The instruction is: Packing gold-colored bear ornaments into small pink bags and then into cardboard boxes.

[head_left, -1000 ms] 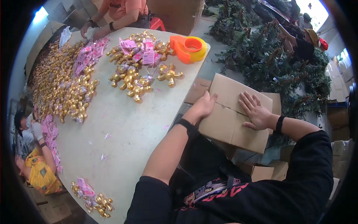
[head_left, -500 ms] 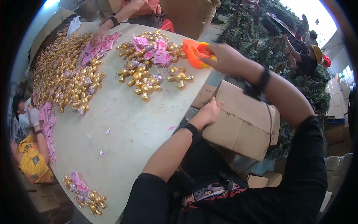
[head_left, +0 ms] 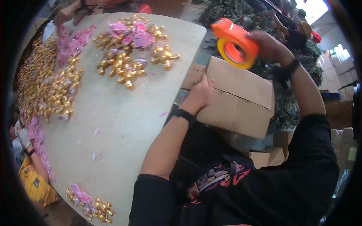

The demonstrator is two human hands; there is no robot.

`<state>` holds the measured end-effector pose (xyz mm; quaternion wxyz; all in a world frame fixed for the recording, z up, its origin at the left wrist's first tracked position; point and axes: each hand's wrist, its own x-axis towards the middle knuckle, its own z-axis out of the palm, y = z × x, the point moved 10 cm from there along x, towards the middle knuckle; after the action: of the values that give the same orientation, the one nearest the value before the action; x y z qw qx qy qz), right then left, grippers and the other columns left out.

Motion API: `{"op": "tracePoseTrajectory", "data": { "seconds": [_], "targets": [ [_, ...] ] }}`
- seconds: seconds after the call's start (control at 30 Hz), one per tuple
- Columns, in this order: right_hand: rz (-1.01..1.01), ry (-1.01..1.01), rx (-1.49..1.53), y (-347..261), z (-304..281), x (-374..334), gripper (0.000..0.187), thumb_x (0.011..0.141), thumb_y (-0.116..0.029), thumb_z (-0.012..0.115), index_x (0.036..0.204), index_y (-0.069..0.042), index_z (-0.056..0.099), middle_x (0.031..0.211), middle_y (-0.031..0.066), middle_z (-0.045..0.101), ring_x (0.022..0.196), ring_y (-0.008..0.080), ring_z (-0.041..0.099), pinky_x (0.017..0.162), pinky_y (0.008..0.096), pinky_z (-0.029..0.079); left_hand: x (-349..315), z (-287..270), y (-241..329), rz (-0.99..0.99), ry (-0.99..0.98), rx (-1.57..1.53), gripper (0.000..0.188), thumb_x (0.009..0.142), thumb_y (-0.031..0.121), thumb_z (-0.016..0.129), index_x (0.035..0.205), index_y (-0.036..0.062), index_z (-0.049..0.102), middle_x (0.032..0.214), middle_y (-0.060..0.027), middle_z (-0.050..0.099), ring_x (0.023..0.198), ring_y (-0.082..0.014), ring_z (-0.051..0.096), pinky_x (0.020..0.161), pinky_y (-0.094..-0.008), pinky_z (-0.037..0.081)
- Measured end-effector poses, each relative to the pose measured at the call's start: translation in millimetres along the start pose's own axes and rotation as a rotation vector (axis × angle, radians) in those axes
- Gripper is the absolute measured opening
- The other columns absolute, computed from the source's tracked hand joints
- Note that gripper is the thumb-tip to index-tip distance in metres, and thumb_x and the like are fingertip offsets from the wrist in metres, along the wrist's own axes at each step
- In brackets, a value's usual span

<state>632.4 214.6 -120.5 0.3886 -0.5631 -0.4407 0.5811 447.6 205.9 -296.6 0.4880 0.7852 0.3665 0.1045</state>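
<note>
My right hand [head_left: 270, 44] is closed around an orange tape dispenser [head_left: 230, 27] with a yellow-edged roll on it, held in the air over the far side of a cardboard box [head_left: 241, 96]. The box has its top flaps folded shut, a seam running between them. Against the box's left edge, my left hand [head_left: 201, 93] grips it, thumb over the top and forefinger pointing away from me. The fingers beneath are partly hidden. Several gold bear-shaped figures [head_left: 128, 69] with pink printed slips [head_left: 141, 39] lie on the table, left of the box.
The pale table [head_left: 124, 124] curves along my left, with a large heap of gold figures [head_left: 41, 83] on its far side. A smaller cluster [head_left: 100, 209] lies near its front edge. Co-workers' hands [head_left: 62, 17] reach in at the far edge. Green artificial branches [head_left: 241, 11] are piled beyond the box.
My right hand has lifted the tape dispenser away from the table's corner and brought it rightward above the box. My left hand stays on the box edge. The view has shifted.
</note>
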Motion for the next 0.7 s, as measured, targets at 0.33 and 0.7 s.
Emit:
{"op": "tracePoseTrajectory", "data": {
  "seconds": [0.33, 0.7],
  "targets": [
    [-0.042, 0.162, -0.126, 141, -17, -128, 0.047, 0.088, -0.035, 0.074, 0.109, 0.006, 0.065, 0.098, 0.0042, 0.068, 0.089, 0.0092, 0.061, 0.080, 0.0258, 0.051, 9, 3, 4, 0.026, 0.015, 0.054, 0.068, 0.106, 0.040, 0.032, 0.152, -0.0072, 0.015, 0.117, -0.0410, 0.058, 0.111, -0.0539, 0.058, 0.099, -0.0548, 0.044],
    [0.113, 0.030, -0.067, 141, 1, -128, 0.047, 0.083, -0.029, 0.082, 0.106, 0.007, 0.063, 0.087, 0.0096, 0.069, 0.071, 0.0151, 0.068, 0.065, 0.0274, 0.055, -18, -18, 81, 0.313, 0.478, 0.814, 0.063, 0.102, 0.031, 0.050, 0.147, -0.0078, 0.031, 0.129, -0.0331, 0.057, 0.132, -0.0458, 0.046, 0.108, -0.0498, 0.039]
  ]
}}
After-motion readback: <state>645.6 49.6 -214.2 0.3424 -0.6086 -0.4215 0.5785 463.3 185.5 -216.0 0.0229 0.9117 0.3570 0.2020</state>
